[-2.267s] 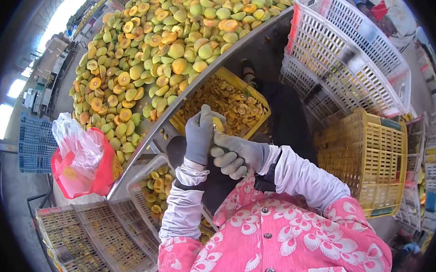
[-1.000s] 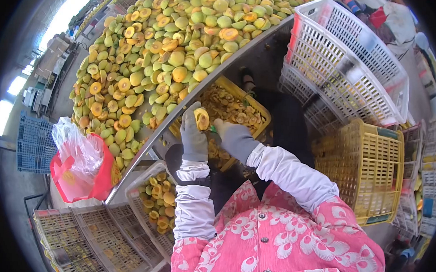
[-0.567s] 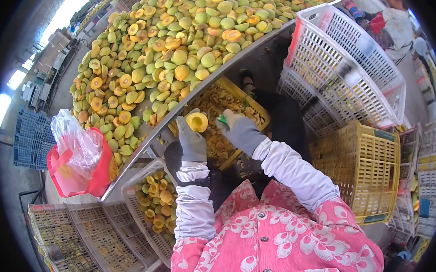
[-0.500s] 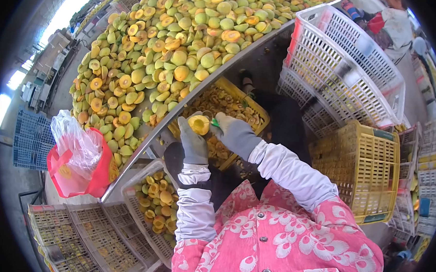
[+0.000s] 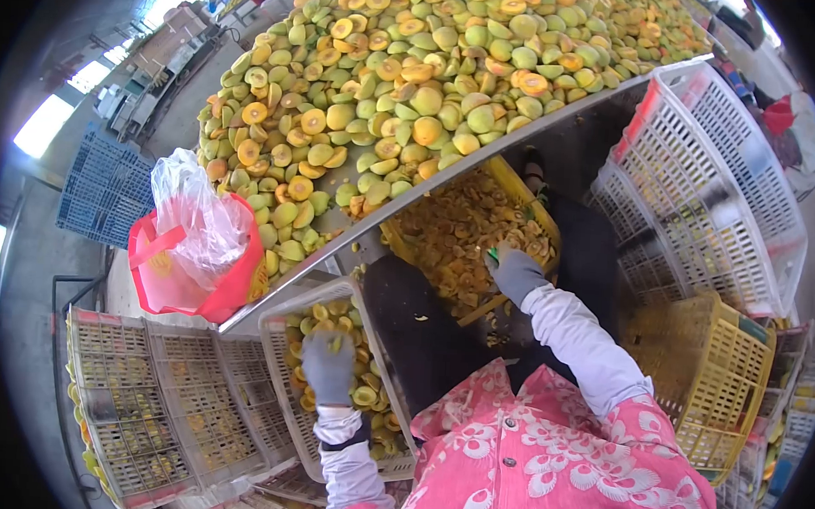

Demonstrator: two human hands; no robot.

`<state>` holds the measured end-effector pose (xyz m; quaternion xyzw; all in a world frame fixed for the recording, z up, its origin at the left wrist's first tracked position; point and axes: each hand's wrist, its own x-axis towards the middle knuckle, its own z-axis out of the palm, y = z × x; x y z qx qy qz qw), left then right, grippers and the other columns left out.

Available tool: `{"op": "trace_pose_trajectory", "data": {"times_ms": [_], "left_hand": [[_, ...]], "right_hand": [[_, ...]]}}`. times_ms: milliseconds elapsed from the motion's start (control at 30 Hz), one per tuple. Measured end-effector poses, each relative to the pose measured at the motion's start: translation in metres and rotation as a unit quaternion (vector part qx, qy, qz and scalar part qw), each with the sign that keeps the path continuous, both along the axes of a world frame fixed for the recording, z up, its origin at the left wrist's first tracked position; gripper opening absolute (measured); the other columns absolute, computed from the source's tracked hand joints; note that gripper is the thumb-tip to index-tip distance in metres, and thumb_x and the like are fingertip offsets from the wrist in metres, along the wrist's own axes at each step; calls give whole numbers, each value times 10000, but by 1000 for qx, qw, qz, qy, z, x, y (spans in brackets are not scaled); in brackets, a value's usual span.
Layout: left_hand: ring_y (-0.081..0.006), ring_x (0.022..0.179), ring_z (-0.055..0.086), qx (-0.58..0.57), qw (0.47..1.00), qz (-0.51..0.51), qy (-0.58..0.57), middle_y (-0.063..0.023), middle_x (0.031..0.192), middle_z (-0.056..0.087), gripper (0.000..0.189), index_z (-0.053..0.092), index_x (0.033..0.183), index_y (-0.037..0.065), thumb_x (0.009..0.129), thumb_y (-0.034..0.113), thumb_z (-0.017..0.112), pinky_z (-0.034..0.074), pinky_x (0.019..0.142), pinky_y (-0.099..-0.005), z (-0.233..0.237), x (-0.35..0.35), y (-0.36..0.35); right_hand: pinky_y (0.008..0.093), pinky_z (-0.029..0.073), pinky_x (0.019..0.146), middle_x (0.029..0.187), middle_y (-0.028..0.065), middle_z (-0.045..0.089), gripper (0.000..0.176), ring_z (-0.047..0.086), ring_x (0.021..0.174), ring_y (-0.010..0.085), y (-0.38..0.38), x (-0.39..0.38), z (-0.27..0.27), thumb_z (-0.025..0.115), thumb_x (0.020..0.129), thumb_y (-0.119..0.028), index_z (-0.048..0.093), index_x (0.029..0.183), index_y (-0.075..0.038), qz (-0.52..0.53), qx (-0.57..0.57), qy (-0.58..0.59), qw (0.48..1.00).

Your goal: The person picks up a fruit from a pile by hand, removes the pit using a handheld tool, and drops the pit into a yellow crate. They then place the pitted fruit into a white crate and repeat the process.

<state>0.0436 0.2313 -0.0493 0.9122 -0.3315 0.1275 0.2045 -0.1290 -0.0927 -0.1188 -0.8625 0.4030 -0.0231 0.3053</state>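
My left hand, in a grey glove, is over the white crate of halved fruit; its fingers are smeared and I cannot make out whether they hold anything. My right hand, also gloved, is closed on a small green-handled tool. It hovers above a yellow crate of pits and scraps. Beyond both hands, a large heap of green and orange fruit halves lies on the metal-edged table.
A red bag with clear plastic sits at the table's left corner. Grey crates stand at lower left, a blue crate at far left. On the right are white crates and a yellow crate.
My left hand has moved from the yellow crate to the white crate, away from the fruit half it held. My right hand has moved away from that fruit, keeping the tool. The camera view has shifted.
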Motion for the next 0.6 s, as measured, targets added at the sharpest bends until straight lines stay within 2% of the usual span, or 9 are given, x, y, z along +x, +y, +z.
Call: {"op": "trace_pose_trajectory", "data": {"times_ms": [67, 133, 200, 267, 333, 367, 433, 533, 600], "left_hand": [[-328, 828, 631, -15, 998, 30, 43, -139, 890, 663, 100, 660, 759, 73, 792, 144, 721, 507, 760, -399, 3, 18, 11], [-335, 835, 625, -123, 978, 17, 165, -152, 870, 650, 98, 678, 857, 61, 807, 141, 706, 505, 771, -410, 28, 26, -27], [-339, 865, 625, -122, 982, -59, 134, -162, 869, 642, 144, 677, 958, 55, 838, 134, 665, 499, 788, -425, 48, 44, -89], [-339, 911, 627, -77, 985, -152, 0, -150, 954, 648, 195, 666, 1041, 69, 858, 125, 626, 498, 799, -433, 42, 89, -147], [-345, 975, 622, 32, 987, -151, -32, -148, 1067, 638, 256, 651, 1116, 95, 868, 112, 591, 501, 826, -446, 21, 141, -189], [-345, 975, 622, 40, 986, -161, -29, -148, 1067, 638, 256, 651, 1116, 95, 868, 112, 591, 501, 826, -446, 18, 162, -203], [-343, 1052, 601, 268, 944, -190, -14, -130, 1197, 602, 392, 600, 1228, 131, 837, 122, 626, 498, 884, -442, 12, 192, -226], [-340, 1110, 580, 275, 932, -234, -20, -115, 1252, 582, 501, 558, 1277, 147, 790, 146, 680, 486, 931, -437, 18, 201, -226], [-337, 1149, 566, 288, 927, -236, -56, -110, 1287, 561, 547, 546, 1276, 147, 756, 162, 716, 478, 954, -434, 12, 206, -221]], "right_hand": [[497, 500, 761, 889, 246, 672, 304, 649, 860, 436, 4, 6, -4, 539, 952, -336, 571, 1038, -47, -1, 20, 14, 1000], [491, 498, 780, 900, 242, 671, 320, 651, 888, 427, 10, 6, -3, 550, 943, -349, 573, 1044, -46, 27, 64, 11, 998], [481, 496, 798, 937, 236, 673, 345, 648, 918, 419, 9, 7, -2, 566, 938, -368, 567, 1066, -48, 29, 75, 26, 996], [478, 494, 810, 983, 236, 672, 354, 642, 949, 414, 9, -1, 12, 579, 932, -375, 569, 1085, -56, 41, 85, 19, 995], [472, 490, 804, 1012, 243, 667, 357, 640, 955, 412, 2, -16, 23, 589, 929, -367, 576, 1099, -53, 29, 102, 10, 994], [470, 488, 797, 1007, 245, 666, 358, 638, 952, 413, 0, -24, 19, 592, 929, -360, 575, 1100, -46, 2, 126, -19, 992], [467, 483, 776, 982, 251, 665, 354, 636, 933, 420, -5, -34, 9, 596, 934, -336, 569, 1098, -23, -36, 170, -36, 984], [470, 484, 765, 950, 249, 664, 341, 634, 907, 429, -5, -37, 3, 591, 940, -330, 566, 1090, -26, -72, 186, -78, 977], [474, 485, 757, 940, 251, 662, 336, 633, 895, 432, -2, -27, 8, 587, 943, -332, 566, 1085, -29, -68, 202, -58, 975]]}}
